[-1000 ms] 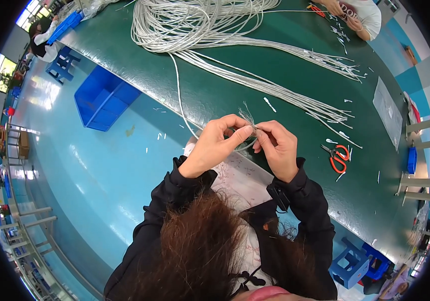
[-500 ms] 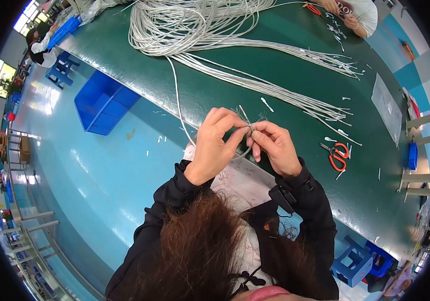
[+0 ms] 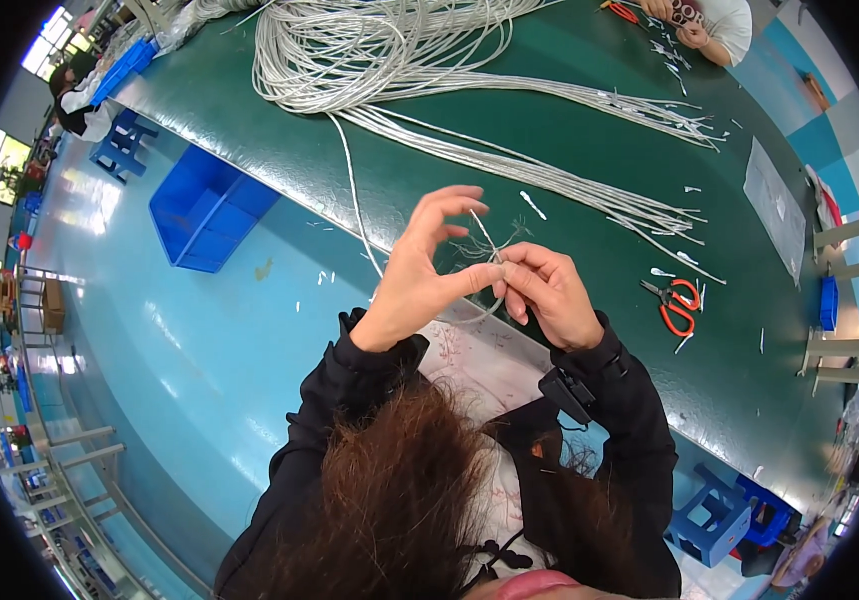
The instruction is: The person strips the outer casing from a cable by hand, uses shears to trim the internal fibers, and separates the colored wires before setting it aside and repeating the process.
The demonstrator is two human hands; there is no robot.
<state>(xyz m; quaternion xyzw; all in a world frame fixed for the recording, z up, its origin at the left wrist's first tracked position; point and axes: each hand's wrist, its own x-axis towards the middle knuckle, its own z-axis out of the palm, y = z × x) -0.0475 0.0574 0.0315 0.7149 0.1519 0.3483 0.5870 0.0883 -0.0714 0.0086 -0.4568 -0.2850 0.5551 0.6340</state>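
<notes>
My right hand pinches a grey cable near its end, over the table edge. Fine loose strands fan out from this end, and a pale inner core stands up among them. My left hand has its fingers raised and spread, with the thumb tip touching the cable beside the right thumb. Below the hands the cable bends in a loop, and its length runs back to a large coiled bundle. To the right lie orange-handled scissors.
Straightened cable ends lie across the green table, among white scraps. At the right is a clear plastic bag. A co-worker's hands are at the far right. A blue bin and blue stools stand by the table.
My left fingers have lifted away from the cable end and opened, leaving the thumb against it. The strands now spread more widely. My right hand keeps its pinch in nearly the same place.
</notes>
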